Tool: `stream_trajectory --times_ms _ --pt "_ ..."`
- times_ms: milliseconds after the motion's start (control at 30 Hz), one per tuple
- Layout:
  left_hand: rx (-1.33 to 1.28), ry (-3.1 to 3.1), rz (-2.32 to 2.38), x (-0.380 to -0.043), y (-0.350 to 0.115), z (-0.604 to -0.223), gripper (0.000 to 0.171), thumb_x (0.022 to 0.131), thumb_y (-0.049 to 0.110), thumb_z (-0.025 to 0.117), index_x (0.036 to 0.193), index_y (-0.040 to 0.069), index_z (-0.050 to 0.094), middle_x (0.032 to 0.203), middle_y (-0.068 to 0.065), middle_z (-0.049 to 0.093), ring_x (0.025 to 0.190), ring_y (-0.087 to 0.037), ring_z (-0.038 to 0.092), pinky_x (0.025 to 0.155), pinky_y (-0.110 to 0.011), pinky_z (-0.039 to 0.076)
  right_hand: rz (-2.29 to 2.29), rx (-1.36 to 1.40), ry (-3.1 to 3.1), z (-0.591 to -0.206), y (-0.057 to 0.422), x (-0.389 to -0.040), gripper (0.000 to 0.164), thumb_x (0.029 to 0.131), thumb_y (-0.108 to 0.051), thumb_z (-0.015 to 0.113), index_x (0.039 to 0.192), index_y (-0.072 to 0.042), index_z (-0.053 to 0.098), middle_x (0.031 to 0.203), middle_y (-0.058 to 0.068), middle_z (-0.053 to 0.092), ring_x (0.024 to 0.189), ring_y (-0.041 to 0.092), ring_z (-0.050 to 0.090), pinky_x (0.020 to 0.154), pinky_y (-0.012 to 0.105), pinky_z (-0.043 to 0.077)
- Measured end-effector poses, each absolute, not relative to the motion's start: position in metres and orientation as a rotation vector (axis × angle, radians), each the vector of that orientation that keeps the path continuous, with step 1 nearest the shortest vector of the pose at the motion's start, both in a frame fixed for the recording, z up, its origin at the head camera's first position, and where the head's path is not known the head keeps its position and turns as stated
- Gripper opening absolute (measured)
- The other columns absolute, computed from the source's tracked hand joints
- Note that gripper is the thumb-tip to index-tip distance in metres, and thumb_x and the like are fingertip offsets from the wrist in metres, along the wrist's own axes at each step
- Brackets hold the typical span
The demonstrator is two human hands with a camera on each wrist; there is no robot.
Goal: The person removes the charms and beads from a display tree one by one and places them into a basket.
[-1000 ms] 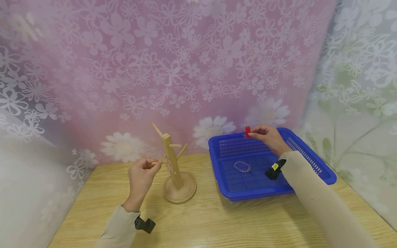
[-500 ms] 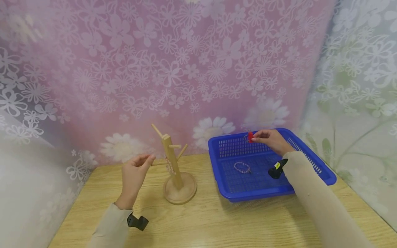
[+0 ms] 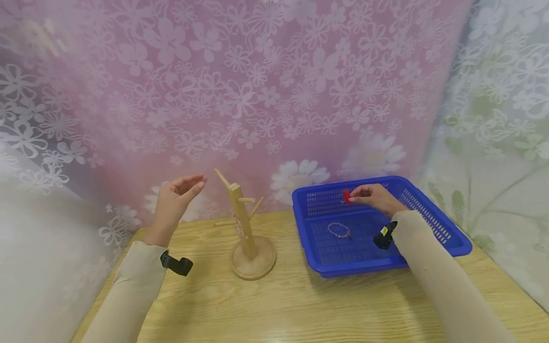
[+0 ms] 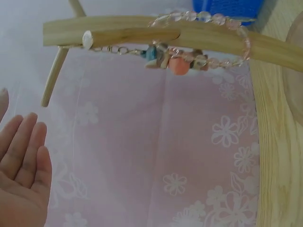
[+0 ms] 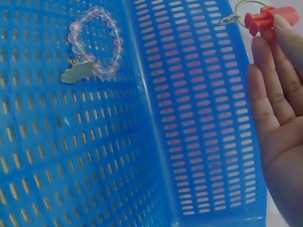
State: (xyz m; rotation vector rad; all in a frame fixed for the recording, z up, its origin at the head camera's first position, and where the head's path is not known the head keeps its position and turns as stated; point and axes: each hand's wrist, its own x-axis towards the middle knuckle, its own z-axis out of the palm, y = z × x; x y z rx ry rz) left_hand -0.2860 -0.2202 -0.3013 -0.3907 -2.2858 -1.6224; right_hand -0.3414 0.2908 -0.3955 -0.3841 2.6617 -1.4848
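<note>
My left hand (image 3: 173, 202) is raised to the left of a wooden peg stand (image 3: 243, 221), apart from it. Its fingers are fairly straight and hold nothing. On one lower peg of the stand hangs a beaded bracelet (image 4: 179, 65) with pink clear beads, an orange bead and a short chain. Over the blue basket (image 3: 358, 270), my right hand (image 3: 377, 197) pinches a red keychain (image 5: 272, 20) with a metal ring, between thumb and fingers. The exact shape of its red part is partly covered by the thumb. A second beaded bracelet (image 5: 115, 45) with a flat charm lies on the basket floor.
The stand has a round wooden base (image 3: 254, 269) and several pegs jutting out at different heights. A wood-grain tabletop (image 3: 257, 312) bears the stand and basket. Behind them hangs a pink floral backdrop (image 3: 266, 95); a pale patterned one (image 3: 506, 157) stands at the right.
The left hand has come off the bracelet's peg and moved up and left. My right hand has moved slightly down and right with the red keychain. The bracelet stays on the peg.
</note>
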Motion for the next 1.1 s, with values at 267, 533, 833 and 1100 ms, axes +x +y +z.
stream_trajectory --times_ms 267,533,833,1100 --pt "-0.454 -2.428 -1.686 -0.306 -0.223 -0.295 0.050 0.091 0.031 0.063 0.136 0.015 0.051 0.133 -0.005 0.056 0.121 -0.016 0.052 0.106 -0.043 0.034 -1.418 -0.431 2.606 -0.402 0.282 -0.343 0.030 0.089 -0.027 0.066 0.105 -0.001 0.066 0.101 0.008 0.069 0.100 0.021 0.060 0.096 0.054 0.040" --pt "-0.543 -2.422 -1.804 -0.325 -0.219 -0.294 0.057 0.090 0.032 0.065 0.139 0.009 0.047 0.134 -0.002 0.056 0.126 -0.018 0.048 0.110 -0.045 0.028 -1.349 -0.578 2.528 -0.405 0.274 -0.342 0.021 0.091 -0.015 0.064 0.101 0.003 0.065 0.099 0.013 0.069 0.096 0.028 0.062 0.091 0.055 0.043" --pt "-0.621 -2.335 -1.910 -0.333 -0.205 -0.295 0.048 0.090 0.020 0.065 0.130 -0.003 0.052 0.119 -0.002 0.065 0.113 -0.011 0.056 0.108 -0.042 0.032 -1.197 -0.709 2.482 -0.413 0.259 -0.343 0.014 0.090 -0.011 0.065 0.096 0.001 0.069 0.090 0.011 0.070 0.091 0.040 0.063 0.085 0.052 0.048" --pt "-0.642 -2.326 -1.909 -0.335 -0.203 -0.296 0.042 0.089 0.020 0.066 0.126 0.001 0.058 0.114 0.000 0.067 0.108 -0.011 0.059 0.106 -0.039 0.035 -1.195 -0.691 2.477 -0.415 0.257 -0.343 0.015 0.089 -0.011 0.065 0.096 0.002 0.068 0.091 0.013 0.070 0.088 0.033 0.065 0.084 0.052 0.049"
